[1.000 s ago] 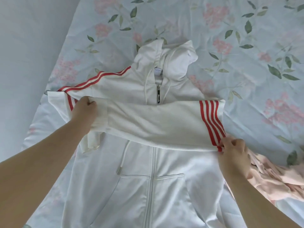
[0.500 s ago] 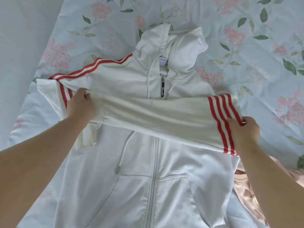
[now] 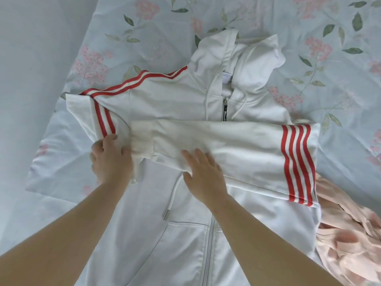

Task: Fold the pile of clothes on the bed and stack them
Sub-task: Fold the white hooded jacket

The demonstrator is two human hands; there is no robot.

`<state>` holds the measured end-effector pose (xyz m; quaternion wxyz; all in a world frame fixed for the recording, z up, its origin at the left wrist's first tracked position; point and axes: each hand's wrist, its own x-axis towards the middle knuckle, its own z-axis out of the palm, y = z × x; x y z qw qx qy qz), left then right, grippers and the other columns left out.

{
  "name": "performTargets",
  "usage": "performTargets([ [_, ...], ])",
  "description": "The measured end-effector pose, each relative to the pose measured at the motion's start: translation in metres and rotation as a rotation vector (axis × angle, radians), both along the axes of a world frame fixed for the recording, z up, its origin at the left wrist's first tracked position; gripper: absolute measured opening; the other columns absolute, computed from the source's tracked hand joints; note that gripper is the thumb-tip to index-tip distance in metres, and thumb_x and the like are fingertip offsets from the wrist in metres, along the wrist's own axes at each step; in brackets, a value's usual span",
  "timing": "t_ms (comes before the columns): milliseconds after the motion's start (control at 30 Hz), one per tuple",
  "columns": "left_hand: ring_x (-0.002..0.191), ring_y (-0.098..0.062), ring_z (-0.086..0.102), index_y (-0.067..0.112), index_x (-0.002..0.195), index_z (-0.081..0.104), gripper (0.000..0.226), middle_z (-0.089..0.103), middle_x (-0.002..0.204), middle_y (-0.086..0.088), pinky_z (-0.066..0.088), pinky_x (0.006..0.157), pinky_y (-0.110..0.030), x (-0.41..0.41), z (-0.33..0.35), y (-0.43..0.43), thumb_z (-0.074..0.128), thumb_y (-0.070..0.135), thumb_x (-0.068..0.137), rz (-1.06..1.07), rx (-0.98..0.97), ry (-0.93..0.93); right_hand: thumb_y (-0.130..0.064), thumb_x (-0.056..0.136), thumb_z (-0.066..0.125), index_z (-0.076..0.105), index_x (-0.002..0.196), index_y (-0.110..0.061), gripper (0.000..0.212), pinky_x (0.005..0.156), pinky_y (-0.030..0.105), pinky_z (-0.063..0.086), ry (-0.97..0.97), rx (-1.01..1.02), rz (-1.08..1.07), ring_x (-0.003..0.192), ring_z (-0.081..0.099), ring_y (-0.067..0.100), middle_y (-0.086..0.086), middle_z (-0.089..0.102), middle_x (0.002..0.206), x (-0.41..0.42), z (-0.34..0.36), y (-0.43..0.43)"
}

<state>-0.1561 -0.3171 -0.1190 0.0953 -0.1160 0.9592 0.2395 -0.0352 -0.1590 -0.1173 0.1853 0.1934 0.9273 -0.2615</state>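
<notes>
White hoodie [image 3: 185, 234] hem cut off, left hand [image 3: 111, 159] and right hand [image 3: 203, 174] flat, grip wide

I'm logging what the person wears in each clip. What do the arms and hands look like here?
Both forearms are bare with no sleeves in view. The left hand and right hand wear no gloves, and no rings, watch or bracelet are visible.

Hoodie [image 3: 185, 234]: white, red-striped, lying face-up, zipped.
Sleeve [image 3: 237, 149]: lying folded across chest.
Pink garment [image 3: 350, 240]: lying crumpled alongside.
</notes>
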Motion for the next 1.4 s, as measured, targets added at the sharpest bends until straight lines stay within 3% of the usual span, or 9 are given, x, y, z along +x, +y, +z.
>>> performTargets([
  [133,0.127,-0.036,0.037,0.02,0.143,0.027,0.078,0.032,0.144,-0.013,0.033,0.105,-0.049,0.017,-0.006,-0.017,0.067,0.044,0.081,0.241,0.165,-0.197,-0.034,0.095,0.044,0.016,0.148,-0.04,0.06,0.118,0.046,0.001,-0.195,0.011,0.086,0.143,-0.012,0.041,-0.003,-0.004,0.159,-0.013,-0.014,-0.024],
  [267,0.108,-0.031,0.055,0.018,0.133,0.041,0.05,0.057,0.122,-0.006,0.047,0.088,-0.04,0.005,0.004,-0.031,0.061,0.031,0.088,0.137,0.246,-0.231,-0.035,0.094,0.046,0.01,0.148,-0.044,0.066,0.118,0.044,0.0,-0.31,-0.006,0.123,0.144,-0.014,0.039,-0.006,-0.011,0.159,-0.018,-0.013,-0.016],
  [467,0.088,-0.023,0.058,0.022,0.118,0.05,0.04,0.059,0.099,-0.001,0.046,0.066,-0.03,-0.033,0.055,-0.083,0.066,0.017,0.083,0.309,0.475,-0.086,-0.038,0.091,0.051,0.018,0.146,-0.046,0.065,0.119,0.04,0.005,-0.379,-0.112,-0.013,0.146,-0.012,0.027,-0.011,-0.005,0.16,-0.026,0.001,-0.015],
  [633,0.092,-0.023,0.055,0.025,0.124,0.052,0.048,0.057,0.103,0.003,0.047,0.078,-0.033,-0.052,0.116,-0.132,0.069,0.02,0.08,0.29,0.387,0.069,-0.027,0.091,0.051,0.036,0.142,-0.026,0.054,0.105,0.035,0.035,-0.219,-0.157,-0.258,0.131,0.037,0.025,0.0,0.033,0.148,-0.023,0.033,-0.046],
  [733,0.089,-0.023,0.058,0.03,0.102,0.06,0.027,0.062,0.097,0.005,0.051,0.076,-0.035,-0.056,0.156,-0.149,0.068,0.02,0.078,0.245,0.393,0.093,-0.021,0.092,0.05,0.043,0.137,-0.021,0.046,0.088,0.028,0.038,-0.16,-0.252,-0.293,0.113,0.048,0.019,0.005,0.042,0.139,-0.022,0.069,-0.071],
  [867,0.089,-0.026,0.064,0.032,0.077,0.065,0.013,0.066,0.084,0.007,0.055,0.083,-0.045,-0.055,0.208,-0.164,0.066,0.02,0.073,0.206,0.566,0.058,-0.021,0.093,0.049,0.045,0.135,-0.028,0.043,0.082,0.025,0.036,-0.042,-0.317,-0.242,0.104,0.05,0.014,0.0,0.044,0.136,-0.026,0.129,-0.113],
  [1067,0.075,-0.024,0.058,0.016,0.078,0.068,0.029,0.064,0.082,-0.006,0.051,0.063,-0.029,-0.051,0.268,-0.174,0.049,-0.005,0.083,0.328,0.915,-0.103,-0.022,0.086,0.06,0.03,0.142,-0.035,0.065,0.093,0.023,0.038,0.231,-0.421,-0.094,0.117,0.043,0.007,-0.01,0.037,0.14,-0.046,0.215,-0.178],
  [1267,0.09,-0.028,0.06,0.008,0.093,0.068,0.029,0.065,0.101,-0.015,0.051,0.075,-0.033,-0.043,0.3,-0.177,0.044,-0.007,0.087,0.233,1.032,-0.306,-0.032,0.082,0.067,0.002,0.149,-0.037,0.094,0.11,0.033,0.027,0.378,-0.194,0.07,0.138,0.026,0.017,-0.009,0.018,0.155,-0.065,0.248,-0.22],
  [1400,0.094,-0.029,0.063,0.004,0.103,0.067,0.026,0.065,0.109,-0.019,0.055,0.079,-0.035,-0.036,0.311,-0.172,0.047,-0.006,0.09,0.115,1.083,-0.313,-0.023,0.088,0.059,0.049,0.13,-0.029,0.044,0.082,0.03,0.044,0.597,-0.323,-0.12,0.098,0.057,0.012,-0.01,0.062,0.107,-0.073,0.255,-0.229],
])
